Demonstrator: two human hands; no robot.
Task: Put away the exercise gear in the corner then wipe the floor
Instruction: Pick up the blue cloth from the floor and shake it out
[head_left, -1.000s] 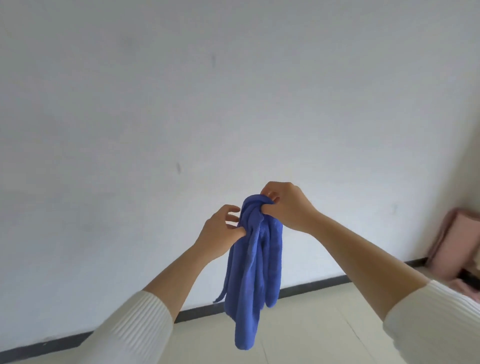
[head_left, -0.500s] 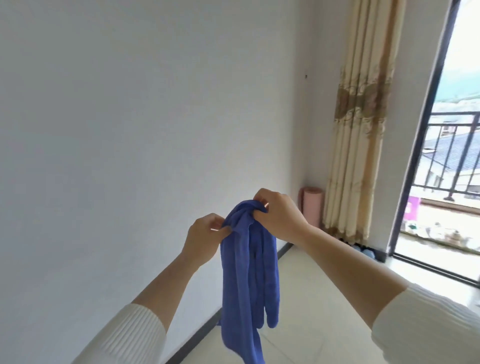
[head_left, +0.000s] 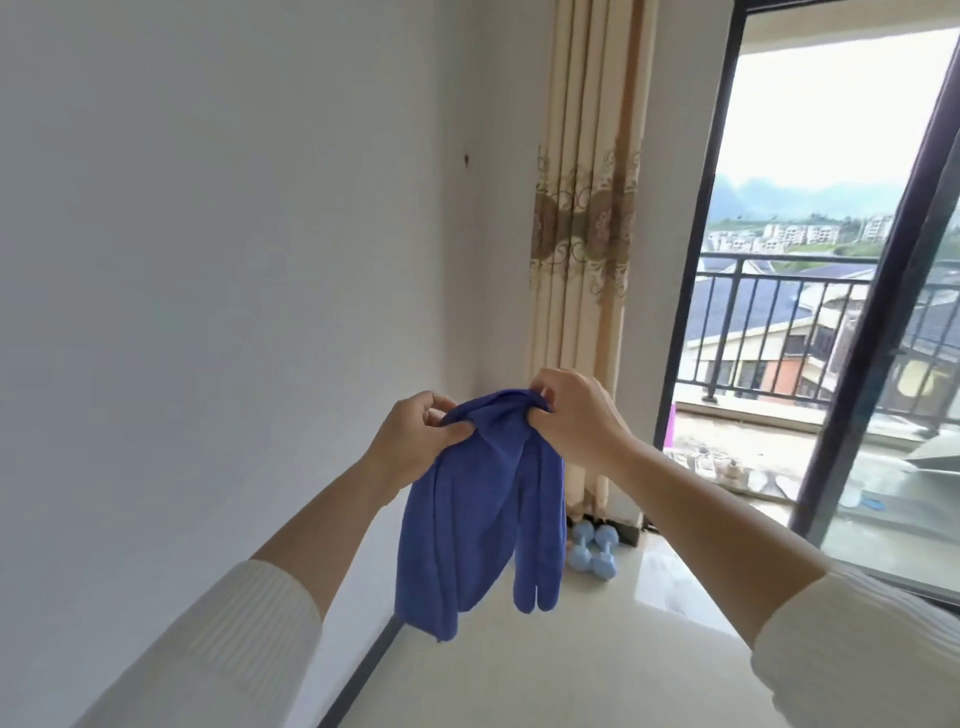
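Cloth (head_left: 483, 519) hung bunched, left hand (head_left: 415, 441) and right hand (head_left: 576, 415) close together, each pinching its top edge; dumbbells (head_left: 592, 551) sat in the far corner. Spreading the cloth flat would likely wipe better.

Item 1, as I view it: cloth (head_left: 483, 499), centre, hanging from its top edge, pinched between left hand (head_left: 415, 441) and right hand (head_left: 576, 410).
Item 2: dumbbells (head_left: 592, 551), on the floor (head_left: 571, 675) in the corner, behind the cloth, at the foot of the curtain (head_left: 582, 234).
Item 3: wall (head_left: 208, 260), left.
Item 4: balcony railing (head_left: 779, 322), right, beyond the door frame (head_left: 698, 249).
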